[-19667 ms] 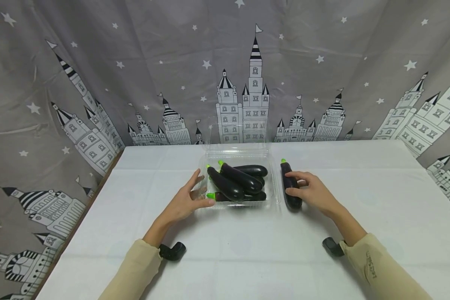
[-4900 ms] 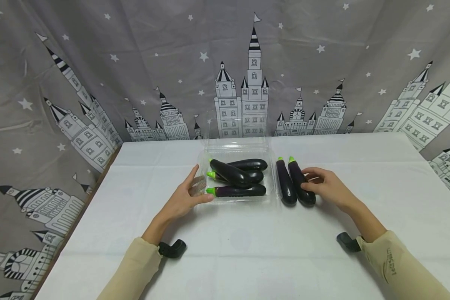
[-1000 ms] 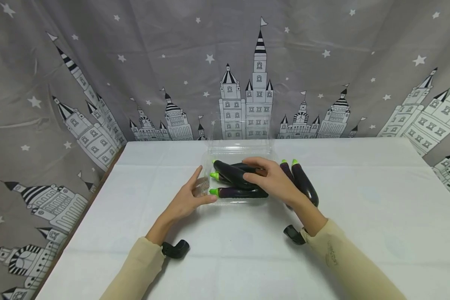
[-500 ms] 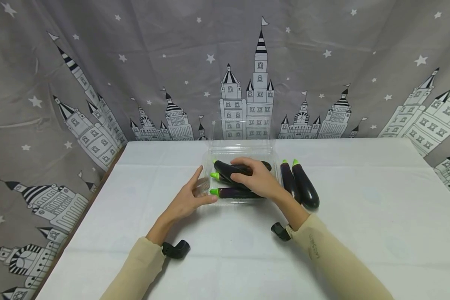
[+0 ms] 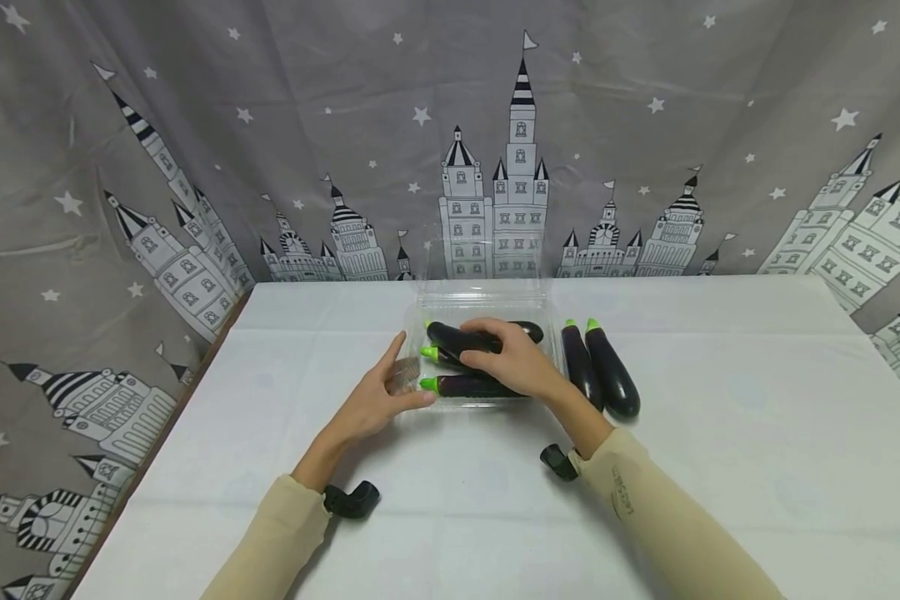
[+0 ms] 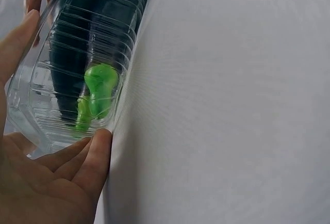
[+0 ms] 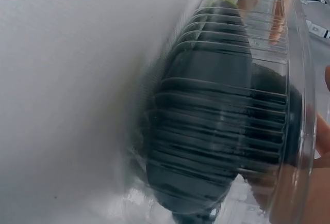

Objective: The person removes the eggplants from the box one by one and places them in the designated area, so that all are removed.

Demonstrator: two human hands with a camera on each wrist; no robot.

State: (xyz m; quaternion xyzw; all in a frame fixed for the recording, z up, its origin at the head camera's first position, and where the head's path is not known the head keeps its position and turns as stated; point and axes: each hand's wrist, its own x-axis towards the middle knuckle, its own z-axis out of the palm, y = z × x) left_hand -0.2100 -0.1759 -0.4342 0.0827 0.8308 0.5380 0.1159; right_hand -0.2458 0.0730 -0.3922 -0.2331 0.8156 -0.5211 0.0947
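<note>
The right hand point(image 5: 514, 360) grasps the top eggplant point(image 5: 450, 335) between thumb and fingers, above other eggplants point(image 5: 468, 386) in the box point(image 5: 487, 297). The left hand point(image 5: 367, 406), fingers extended, touches the box's left side. Moments ago the right hand was at the loose eggplants point(image 5: 613, 375) on the table point(image 5: 450, 517); its shift into the box suggests a third eggplant's turn.

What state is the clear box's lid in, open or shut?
Open: the lid stands raised at the back of the box, leaving the eggplants uncovered, the right hand on one.
</note>
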